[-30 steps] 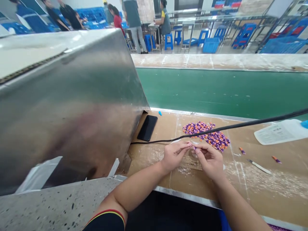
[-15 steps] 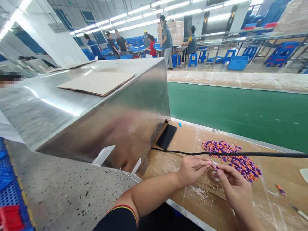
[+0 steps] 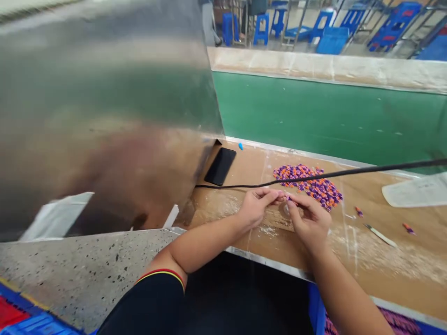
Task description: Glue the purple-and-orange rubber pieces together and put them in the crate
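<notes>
Head view: your left hand (image 3: 256, 204) and right hand (image 3: 312, 223) meet above the worktop (image 3: 384, 279), each with thumb and forefinger pinched nearly together. Between the fingertips sits a small purple-and-pink piece (image 3: 287, 197), just on the near side of the pile (image 3: 327, 193). Fingers cover much of it; firmness of grip cannot be told.

Risks, as judged: so slight a piece could spring loose if one pinch slackens while the other pulls, then be lost among similar pieces. The cable (image 3: 237, 187) crosses the pile, contact uncertain; if you snag it, pieces could scatter over the worktop's far edge onto the green belt (image 3: 314, 107). The knife (image 3: 381, 236) lies bare towards the right; reaching carelessly past it could cut you.

Materials: the pile comprises stubby purple, orange and pink pieces. Brown sheeting faces the worktop, with pale, flaky residue towards its near edge. The phone (image 3: 220, 166) is flat and black, beside a smooth, dully reflective metal housing (image 3: 139, 93). The knife's handle is slim and pale.
</notes>
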The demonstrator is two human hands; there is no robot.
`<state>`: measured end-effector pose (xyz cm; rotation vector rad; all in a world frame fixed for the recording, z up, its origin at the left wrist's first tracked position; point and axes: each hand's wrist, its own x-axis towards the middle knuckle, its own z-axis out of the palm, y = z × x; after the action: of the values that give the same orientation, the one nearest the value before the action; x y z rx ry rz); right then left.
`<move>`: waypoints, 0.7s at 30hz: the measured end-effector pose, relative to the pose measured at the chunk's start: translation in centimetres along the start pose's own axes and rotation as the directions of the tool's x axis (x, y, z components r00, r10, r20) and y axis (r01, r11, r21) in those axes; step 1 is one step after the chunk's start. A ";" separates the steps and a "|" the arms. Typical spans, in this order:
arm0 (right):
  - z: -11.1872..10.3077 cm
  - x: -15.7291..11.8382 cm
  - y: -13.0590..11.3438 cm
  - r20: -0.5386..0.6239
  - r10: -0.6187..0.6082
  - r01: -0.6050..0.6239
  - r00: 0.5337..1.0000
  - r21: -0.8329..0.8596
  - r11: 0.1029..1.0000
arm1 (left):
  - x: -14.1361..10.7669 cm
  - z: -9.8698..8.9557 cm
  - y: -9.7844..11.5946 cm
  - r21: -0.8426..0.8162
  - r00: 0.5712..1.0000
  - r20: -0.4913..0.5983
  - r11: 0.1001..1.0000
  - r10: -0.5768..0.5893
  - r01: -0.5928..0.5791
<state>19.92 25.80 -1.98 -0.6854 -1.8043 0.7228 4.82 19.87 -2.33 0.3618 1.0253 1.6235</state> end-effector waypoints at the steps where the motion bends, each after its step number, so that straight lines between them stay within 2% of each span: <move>1: 0.0 0.0 0.1 0.000 -0.018 0.018 1.000 -0.009 1.000 | 0.1 0.0 -0.1 -0.023 1.000 0.009 1.000 -0.015 0.015; 11: 0.1 0.4 0.1 0.000 -0.152 0.152 0.988 -0.037 0.988 | -0.1 0.8 0.2 -0.105 0.999 0.005 0.993 -0.043 0.044; 21: 0.0 0.8 0.2 0.010 -0.224 0.224 0.975 -0.043 0.974 | 0.0 0.2 -0.6 -0.017 0.997 0.048 0.998 0.059 -0.058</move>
<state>19.71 26.49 -1.68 -0.4981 -1.8701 0.5358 5.35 19.95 -2.69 0.4228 0.9725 1.6665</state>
